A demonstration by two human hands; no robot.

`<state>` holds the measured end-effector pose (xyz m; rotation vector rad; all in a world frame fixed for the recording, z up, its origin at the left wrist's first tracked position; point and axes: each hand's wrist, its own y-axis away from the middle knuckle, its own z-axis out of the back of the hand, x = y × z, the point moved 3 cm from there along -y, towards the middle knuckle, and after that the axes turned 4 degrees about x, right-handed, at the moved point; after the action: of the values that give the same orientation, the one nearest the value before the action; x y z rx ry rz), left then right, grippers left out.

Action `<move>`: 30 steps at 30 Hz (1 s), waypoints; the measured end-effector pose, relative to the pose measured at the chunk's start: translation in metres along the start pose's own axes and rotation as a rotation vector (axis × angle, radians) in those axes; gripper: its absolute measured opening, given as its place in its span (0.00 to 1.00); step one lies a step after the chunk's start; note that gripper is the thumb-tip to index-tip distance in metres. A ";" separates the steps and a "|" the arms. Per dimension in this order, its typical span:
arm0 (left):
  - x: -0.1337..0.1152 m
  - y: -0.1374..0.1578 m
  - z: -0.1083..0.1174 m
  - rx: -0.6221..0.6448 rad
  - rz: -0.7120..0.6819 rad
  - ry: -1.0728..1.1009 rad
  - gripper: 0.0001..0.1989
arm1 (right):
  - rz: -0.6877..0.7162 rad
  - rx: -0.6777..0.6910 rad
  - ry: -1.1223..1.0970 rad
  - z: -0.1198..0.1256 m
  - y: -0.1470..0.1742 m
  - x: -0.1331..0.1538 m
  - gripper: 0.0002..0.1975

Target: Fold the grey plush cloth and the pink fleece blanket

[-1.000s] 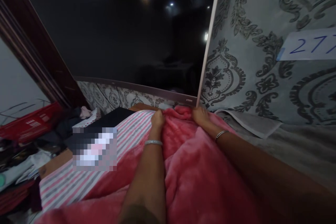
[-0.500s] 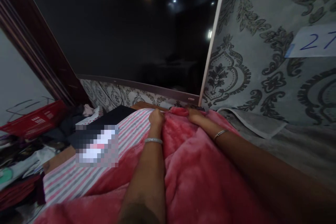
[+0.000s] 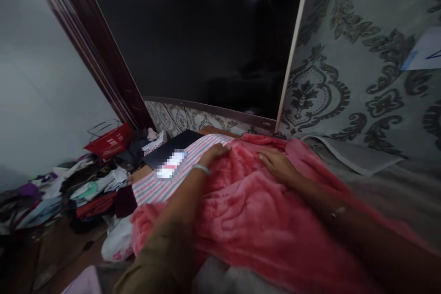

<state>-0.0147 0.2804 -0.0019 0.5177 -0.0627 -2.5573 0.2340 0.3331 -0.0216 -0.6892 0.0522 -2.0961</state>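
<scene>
A plush pink-red blanket [image 3: 255, 211] lies bunched in folds in front of me. My left hand [image 3: 217, 152] is at its far left part, fingers curled down into the plush; the fingertips are partly hidden. To the right, my right hand [image 3: 279, 164] rests on the blanket with its fingers stretched out and a little apart. Beside my left arm, a pink, grey and white striped cloth [image 3: 151, 188] shows from under the blanket. A blurred-out patch [image 3: 171, 165] covers something on the striped cloth.
Behind the blanket stands a large dark screen [image 3: 206, 46] before patterned wallpaper [image 3: 344, 69]. A dark flat panel [image 3: 179, 143] lies left of the blanket. Heaped clothes [image 3: 93, 193] and a red basket [image 3: 110, 141] are at the left. A grey mat [image 3: 358, 154] lies right.
My right hand has let go of the blanket's far edge and lies spread on it. Both hands have come closer. The view has turned left, showing more of the clothes.
</scene>
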 end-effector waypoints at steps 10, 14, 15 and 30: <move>0.062 0.084 -0.007 -0.127 0.066 -0.191 0.17 | 0.096 -0.110 0.097 0.015 0.152 0.015 0.25; 0.058 0.093 0.006 -0.161 0.055 -0.227 0.13 | -0.017 -0.143 0.180 0.040 0.200 -0.009 0.25; 0.055 0.097 0.013 -0.176 0.040 -0.234 0.13 | -0.056 -0.160 0.203 0.048 0.211 -0.017 0.25; 0.019 0.287 -0.053 0.022 -0.805 -0.152 0.23 | -0.546 -0.066 0.077 0.103 0.229 -0.057 0.08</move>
<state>0.1297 0.0266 -0.0162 0.4053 0.0825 -3.3831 0.4816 0.2638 -0.0262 -0.7182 -0.0289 -2.6541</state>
